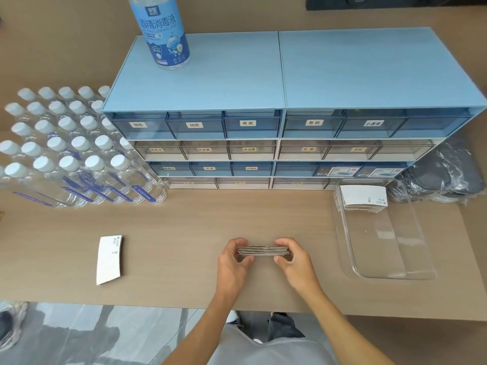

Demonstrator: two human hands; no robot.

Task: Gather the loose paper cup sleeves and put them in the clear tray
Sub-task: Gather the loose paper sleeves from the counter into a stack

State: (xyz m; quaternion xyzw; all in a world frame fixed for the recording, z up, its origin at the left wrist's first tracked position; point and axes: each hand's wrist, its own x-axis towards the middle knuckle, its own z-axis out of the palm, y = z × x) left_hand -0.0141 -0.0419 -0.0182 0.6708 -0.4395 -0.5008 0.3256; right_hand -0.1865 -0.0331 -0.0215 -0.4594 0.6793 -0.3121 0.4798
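Observation:
A small stack of white paper cup sleeves (263,251) stands on edge at the middle of the table. My left hand (233,262) grips its left end and my right hand (293,259) grips its right end. One loose sleeve (109,259) lies flat on the table far to the left. The clear tray (382,270) sits to the right of my hands, and a stack of sleeves (362,198) leans at its far end.
A blue and white drawer cabinet (263,143) lines the back, with a disinfectant bottle (163,30) on top. Many capped water bottles (71,151) stand at the left. Grey plastic-wrapped items (442,175) lie beyond the tray. The table's front edge runs just below my wrists.

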